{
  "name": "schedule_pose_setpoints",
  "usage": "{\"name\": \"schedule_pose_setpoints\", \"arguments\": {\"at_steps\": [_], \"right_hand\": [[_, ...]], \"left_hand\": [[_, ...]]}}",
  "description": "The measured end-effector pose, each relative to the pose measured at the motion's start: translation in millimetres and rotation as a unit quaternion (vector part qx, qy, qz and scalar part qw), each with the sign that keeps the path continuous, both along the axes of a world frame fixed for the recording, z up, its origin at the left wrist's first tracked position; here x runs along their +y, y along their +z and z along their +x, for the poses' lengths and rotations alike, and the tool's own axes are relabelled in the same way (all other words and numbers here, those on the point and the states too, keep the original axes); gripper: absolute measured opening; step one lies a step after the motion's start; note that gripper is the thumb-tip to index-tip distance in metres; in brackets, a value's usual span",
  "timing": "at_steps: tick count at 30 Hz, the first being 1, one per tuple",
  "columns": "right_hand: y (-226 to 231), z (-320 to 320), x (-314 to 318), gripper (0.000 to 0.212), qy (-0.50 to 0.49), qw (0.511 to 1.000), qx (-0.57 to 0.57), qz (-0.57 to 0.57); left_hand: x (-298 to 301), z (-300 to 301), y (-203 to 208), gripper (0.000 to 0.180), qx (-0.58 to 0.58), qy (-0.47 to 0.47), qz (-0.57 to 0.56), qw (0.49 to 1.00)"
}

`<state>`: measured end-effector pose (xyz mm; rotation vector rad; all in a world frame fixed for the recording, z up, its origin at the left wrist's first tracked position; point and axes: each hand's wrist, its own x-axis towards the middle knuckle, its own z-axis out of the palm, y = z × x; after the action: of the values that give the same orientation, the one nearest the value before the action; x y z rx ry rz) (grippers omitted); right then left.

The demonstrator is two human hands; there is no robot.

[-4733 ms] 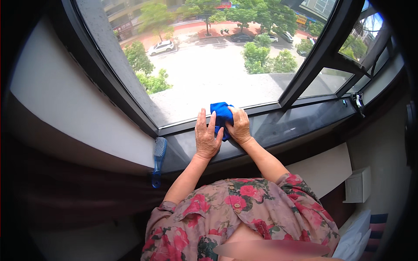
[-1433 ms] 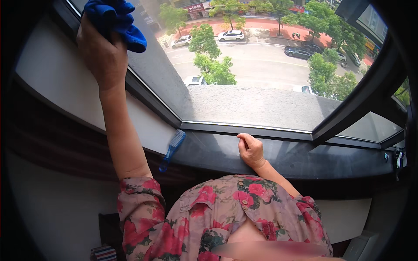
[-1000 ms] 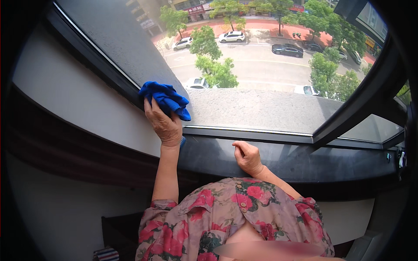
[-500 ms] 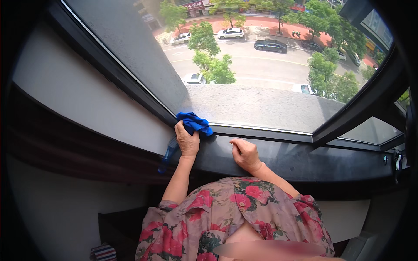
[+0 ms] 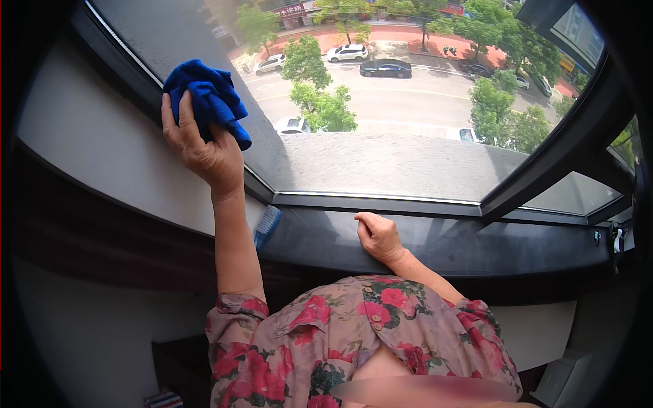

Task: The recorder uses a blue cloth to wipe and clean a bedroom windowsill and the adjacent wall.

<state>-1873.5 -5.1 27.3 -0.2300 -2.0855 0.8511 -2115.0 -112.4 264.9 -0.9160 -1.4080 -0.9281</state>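
A crumpled blue cloth (image 5: 209,98) is gripped by my left hand (image 5: 204,156), which presses it against the left side of the window's dark frame and the edge of the glass. My fingers curl over the cloth from its near side. Over the dark sill (image 5: 435,241), my right hand (image 5: 381,238) is curled closed with its knuckles up; the inside of the fist is hidden. A blue brush (image 5: 266,224) with pale bristles leans at the sill's left end, beside my left forearm.
The window pane (image 5: 381,160) looks out on a ledge, a street, parked cars and trees. A thick frame post (image 5: 524,177) rises at the right. Small objects (image 5: 617,239) lie at the sill's far right end. A dark curtain (image 5: 122,231) hangs at the left.
My left hand has carried the blue cloth from the lower left window corner up and left along the frame. The brush's bristles now show. My right hand stays nearly where it was.
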Motion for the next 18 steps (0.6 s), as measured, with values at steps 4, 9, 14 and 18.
{"name": "schedule_pose_setpoints", "arguments": {"at_steps": [4, 9, 14, 18], "right_hand": [[1, 0, 0, 0.012, 0.0, 1.0, -0.017, -0.006], [-4, 0, 3, 0.012, -0.007, 1.0, -0.028, -0.013], [-6, -2, 2, 0.013, 0.005, 1.0, -0.028, -0.003], [-3, -1, 5, 0.012, 0.004, 1.0, -0.017, -0.003]], "left_hand": [[20, 2, 25, 0.049, 0.021, -0.006, 0.041, 0.999], [48, 44, -32, 0.053, -0.012, -0.007, -0.03, 0.999], [58, 87, -116, 0.058, 0.016, -0.125, -0.131, 0.983], [64, 62, -89, 0.049, 0.09, -0.06, -0.135, 0.985]]}}
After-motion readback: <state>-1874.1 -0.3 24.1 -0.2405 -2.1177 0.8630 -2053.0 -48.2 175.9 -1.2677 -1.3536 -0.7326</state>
